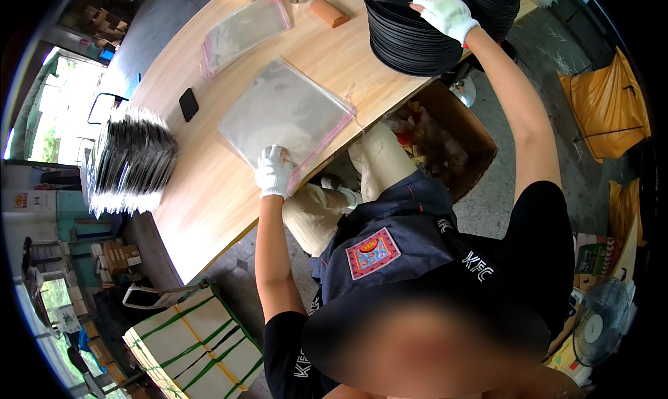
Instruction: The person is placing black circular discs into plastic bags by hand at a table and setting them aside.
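Nearest to the camera is a dark cap brim [424,294], at the lower edge, and beyond it is a dark blue apron [396,225] with a square pink patch [374,253]. The landmark is the pile of clear plastic bags [282,113], which lies flat on the wooden surface [202,218]. The left hand [273,170], in a white glove, touches the near corner of this pile; its fingers are close together, but I cannot tell if they pinch a bag. To the right of the pile and farther away, the right hand [445,16], also gloved, rests on top of a stack of black discs [410,47]; I cannot tell if it grips one. Left of the pile are a black smartphone [188,104] and, farther, a stack of thin packets [136,162]. Beyond the pile lie more plastic bags [248,33] and an orange-brown block [328,12].
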### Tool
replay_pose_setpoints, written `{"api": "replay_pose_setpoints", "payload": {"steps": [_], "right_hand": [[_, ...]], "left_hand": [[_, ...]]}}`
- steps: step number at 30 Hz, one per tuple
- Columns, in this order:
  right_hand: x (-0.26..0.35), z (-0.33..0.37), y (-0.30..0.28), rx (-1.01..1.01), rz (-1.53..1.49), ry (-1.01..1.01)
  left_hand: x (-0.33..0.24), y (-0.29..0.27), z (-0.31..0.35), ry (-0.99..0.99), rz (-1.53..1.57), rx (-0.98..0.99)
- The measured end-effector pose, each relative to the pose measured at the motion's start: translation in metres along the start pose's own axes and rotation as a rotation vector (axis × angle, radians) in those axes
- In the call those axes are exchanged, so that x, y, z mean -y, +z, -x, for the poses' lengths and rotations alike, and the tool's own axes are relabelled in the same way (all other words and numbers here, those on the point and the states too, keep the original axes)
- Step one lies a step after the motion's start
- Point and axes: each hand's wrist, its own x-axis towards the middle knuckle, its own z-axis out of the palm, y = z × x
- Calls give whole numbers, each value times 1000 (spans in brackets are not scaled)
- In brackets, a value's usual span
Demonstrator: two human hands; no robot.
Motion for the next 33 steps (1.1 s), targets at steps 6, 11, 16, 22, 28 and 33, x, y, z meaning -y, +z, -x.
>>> {"api": "replay_pose_setpoints", "payload": {"steps": [6,11,16,22,28,33], "right_hand": [[-3,71,-27,-378,-34,-420],[4,129,-29,-602,48,154],[-34,130,2,-135,-1757,1114],[3,101,-20,-143,-1377,882],[111,82,-2,-149,-1270,403],[163,70,62,-215,-713,-87]], "left_hand": [[0,-10,5,2,55,121],[3,-22,1,71,-40,206],[-29,-42,-15,102,121,182],[-55,-63,-16,154,395,9],[-67,-77,-42,-104,1229,-156],[-47,-81,-46,-59,1135,-128]]}}
